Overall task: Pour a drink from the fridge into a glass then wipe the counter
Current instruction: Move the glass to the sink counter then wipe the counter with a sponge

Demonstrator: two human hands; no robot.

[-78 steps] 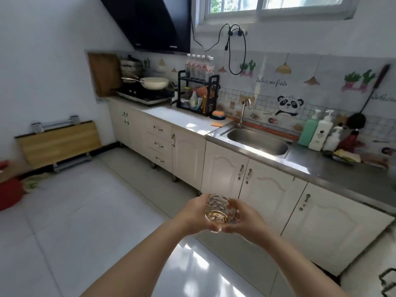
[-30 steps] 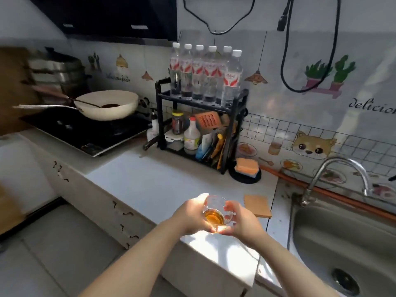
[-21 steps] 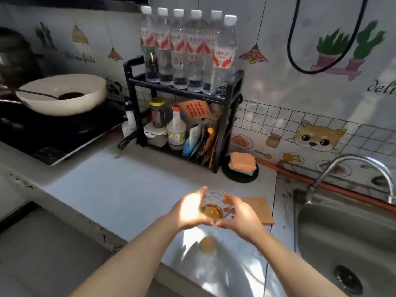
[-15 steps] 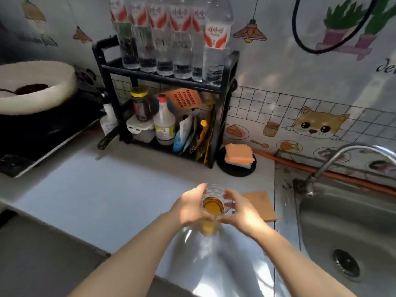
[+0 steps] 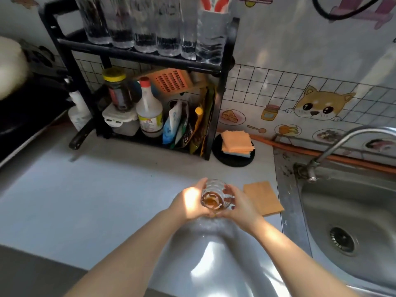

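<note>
The glass (image 5: 216,195) sat cupped between both palms, low over the pale counter (image 5: 85,200) and just left of a flat orange cloth (image 5: 263,197); whether its base had touched down I could not tell, as the fingers hid it. The left hand (image 5: 189,203) wrapped the near-left wall, the right hand (image 5: 241,203) curled round the other side, each closed on the glass rather than spread. A shallow pool of amber drink lay in the bottom, so it looked light to carry, though the liquid would slosh if it were tilted. The wall seemed ribbed, which should give bare skin some purchase, yet it was thin glass, hard and brittle, and would not forgive a knock against the steel sink (image 5: 347,221) to the right. Held by the sides, around the middle, seemed the safest grip. The cloth, soft and limp, looked easy to pinch up by an edge for wiping.
</note>
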